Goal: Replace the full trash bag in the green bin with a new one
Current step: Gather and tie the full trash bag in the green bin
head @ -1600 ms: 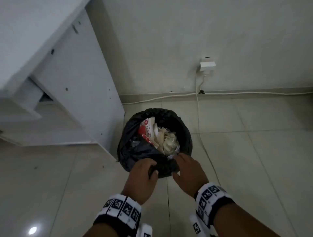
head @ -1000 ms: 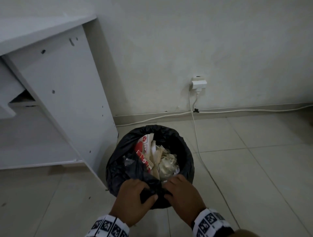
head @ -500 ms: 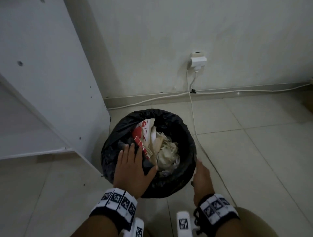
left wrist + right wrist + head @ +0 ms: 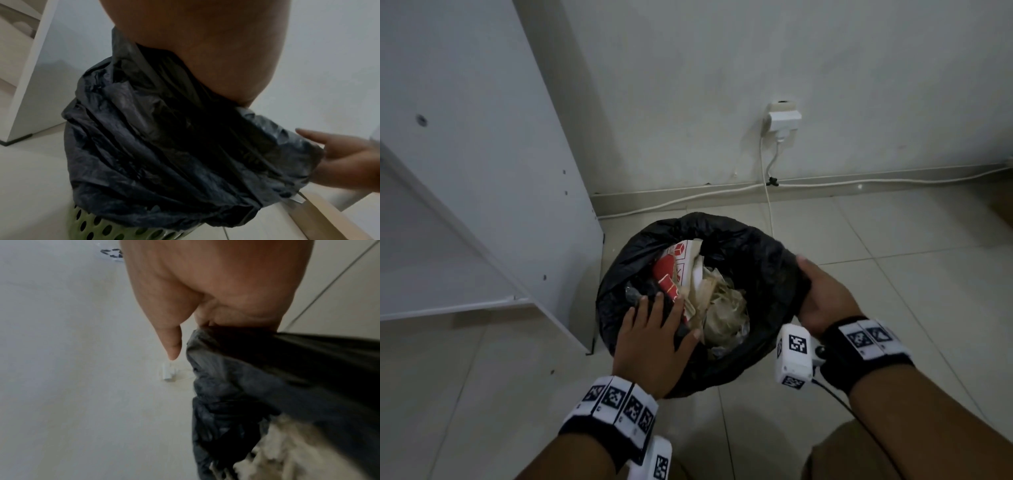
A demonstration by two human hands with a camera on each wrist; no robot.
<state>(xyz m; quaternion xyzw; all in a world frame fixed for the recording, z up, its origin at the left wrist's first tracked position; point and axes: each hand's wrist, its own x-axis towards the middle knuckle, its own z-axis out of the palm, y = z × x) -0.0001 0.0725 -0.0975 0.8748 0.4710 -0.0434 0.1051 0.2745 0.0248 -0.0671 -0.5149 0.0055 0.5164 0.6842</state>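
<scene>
**Both hands on the full black bag, bin still on the floor**

Well, pale glossy floor tiles (image 4: 893, 240) run up to a plain off-white wall (image 4: 688, 85); a white wall plug (image 4: 784, 120) sits low on it, its thin white cable (image 4: 768, 205) dropping down and passing just beside the bin. White laminate cabinet panel (image 4: 482, 137) stands close on the left.

Black crinkled plastic trash bag (image 4: 756, 260) lines the bin, mouth open, stuffed with a red-and-white carton (image 4: 674, 270) and crumpled pale paper (image 4: 726, 308). Left hand (image 4: 654, 339) lies flat on the near rim, fingers straight and spread, pressing on the plastic (nothing clenched). Right hand (image 4: 822, 301) grasps the right edge of the bag, thumb over the top.

Head view hides the bin entirely under the bag. Left wrist view shows it: light green perforated plastic bin (image 4: 98, 225) peeking out below the bag's overhang (image 4: 164, 146), with the right hand (image 4: 345, 162) at the bag's far edge. Right wrist view shows plastic bunched under the palm (image 4: 236, 288), thumb pointing free.

Open floor lies to the right and front; the cabinet edge is near on the left, the wall just behind.
</scene>
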